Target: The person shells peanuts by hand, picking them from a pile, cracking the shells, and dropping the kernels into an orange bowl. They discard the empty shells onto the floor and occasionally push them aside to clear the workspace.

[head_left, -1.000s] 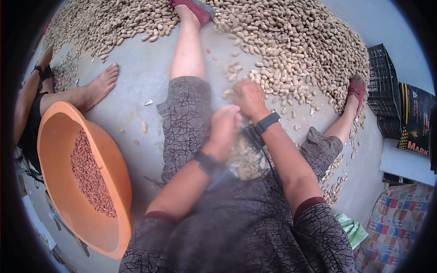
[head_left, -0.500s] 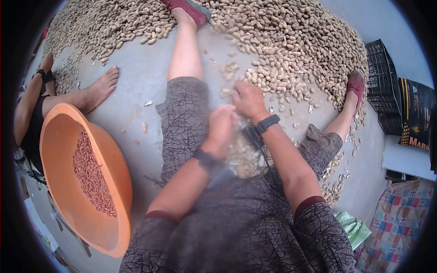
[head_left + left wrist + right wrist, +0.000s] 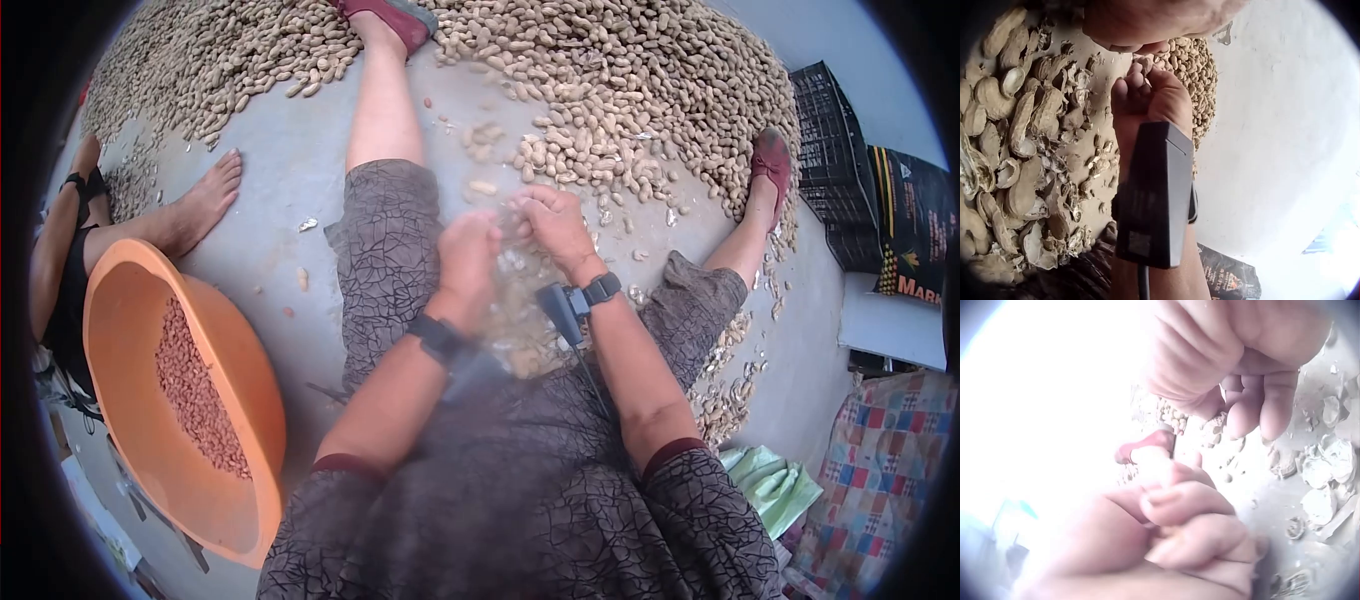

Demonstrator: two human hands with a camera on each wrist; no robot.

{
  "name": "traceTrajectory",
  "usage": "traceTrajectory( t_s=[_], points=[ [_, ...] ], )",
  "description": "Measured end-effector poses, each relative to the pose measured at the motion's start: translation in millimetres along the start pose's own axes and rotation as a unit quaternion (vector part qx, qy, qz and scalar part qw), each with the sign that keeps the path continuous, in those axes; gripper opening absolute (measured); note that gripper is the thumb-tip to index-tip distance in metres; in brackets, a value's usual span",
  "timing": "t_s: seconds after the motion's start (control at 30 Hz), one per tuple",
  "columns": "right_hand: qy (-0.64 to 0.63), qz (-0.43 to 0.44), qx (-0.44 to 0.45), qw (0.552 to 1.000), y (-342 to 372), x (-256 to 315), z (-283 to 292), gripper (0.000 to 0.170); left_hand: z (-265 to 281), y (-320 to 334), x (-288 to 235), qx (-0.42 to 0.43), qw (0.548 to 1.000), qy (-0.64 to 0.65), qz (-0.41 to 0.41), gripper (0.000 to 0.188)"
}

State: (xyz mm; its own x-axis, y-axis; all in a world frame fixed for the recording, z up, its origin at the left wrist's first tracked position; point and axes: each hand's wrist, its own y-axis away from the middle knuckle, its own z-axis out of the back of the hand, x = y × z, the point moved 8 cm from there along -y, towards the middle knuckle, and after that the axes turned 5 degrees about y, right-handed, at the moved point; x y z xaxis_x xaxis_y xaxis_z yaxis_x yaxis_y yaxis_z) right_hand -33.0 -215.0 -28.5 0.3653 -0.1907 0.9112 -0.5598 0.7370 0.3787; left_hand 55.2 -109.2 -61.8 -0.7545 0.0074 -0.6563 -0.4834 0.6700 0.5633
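My left hand (image 3: 468, 255) has its fingers curled; between thumb and fingers a bit of a tan peanut (image 3: 1167, 534) shows in the right wrist view. Facing it, close by on the right, my right hand (image 3: 556, 226) pinches a small brownish peanut (image 3: 1145, 63) at its fingertips. The palms mostly hide what lies inside. Under both hands, between the legs, spreads a heap of cracked peanut shells (image 3: 1022, 144). One whole peanut (image 3: 482, 187) lies on the floor just past the fingertips.
A large pile of unshelled peanuts (image 3: 640, 90) curves along the far side. At left stands an orange basin (image 3: 130, 400) holding shelled red kernels (image 3: 200, 390), beside another person's bare foot (image 3: 210, 200). A black crate (image 3: 830, 150) and a printed sack (image 3: 915, 230) are at right.
My right hand has drawn back from beside the peanut pile toward the left hand, its wrist turning. The left hand keeps its curl. The head view has shifted slightly.
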Motion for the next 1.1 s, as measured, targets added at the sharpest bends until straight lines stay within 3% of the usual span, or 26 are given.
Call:
traceTrajectory(
  t_s=[0.1, 0.17, 0.2, 0.47, 0.7, 0.8, 1.1],
  points=[
    [-0.058, 0.005, 0.026, 0.998, 17, 12, 4, 0.012, -6, 2, 1, 0.016, 1.000, -0.023, 0.010, 0.016],
    [-0.067, 0.002, 0.038, 0.997, 25, 14, 5, 0.011, -23, 9, 2, 0.106, 0.994, -0.014, 0.033, 0.017],
    [-0.074, -0.001, 0.052, 0.996, 28, 15, 4, 0.011, -25, 13, 0, 0.108, 0.993, -0.016, 0.033, 0.017],
    [-0.115, -0.006, 0.017, 0.993, 47, 4, 19, 0.011, -45, 37, -1, 0.228, 0.968, -0.055, 0.089, 0.011],
    [-0.182, 0.003, 0.023, 0.983, 68, 10, 18, 0.012, -50, 49, -10, 0.224, 0.972, -0.006, 0.072, 0.010],
    [-0.141, 0.000, 0.019, 0.990, 71, 4, 18, 0.014, -43, 41, -6, 0.234, 0.971, -0.026, 0.050, 0.010],
    [-0.053, 0.032, -0.015, 0.998, 79, 13, 23, 0.012, -46, 45, -7, 0.235, 0.951, -0.200, 0.005, 0.014]
  ],
)
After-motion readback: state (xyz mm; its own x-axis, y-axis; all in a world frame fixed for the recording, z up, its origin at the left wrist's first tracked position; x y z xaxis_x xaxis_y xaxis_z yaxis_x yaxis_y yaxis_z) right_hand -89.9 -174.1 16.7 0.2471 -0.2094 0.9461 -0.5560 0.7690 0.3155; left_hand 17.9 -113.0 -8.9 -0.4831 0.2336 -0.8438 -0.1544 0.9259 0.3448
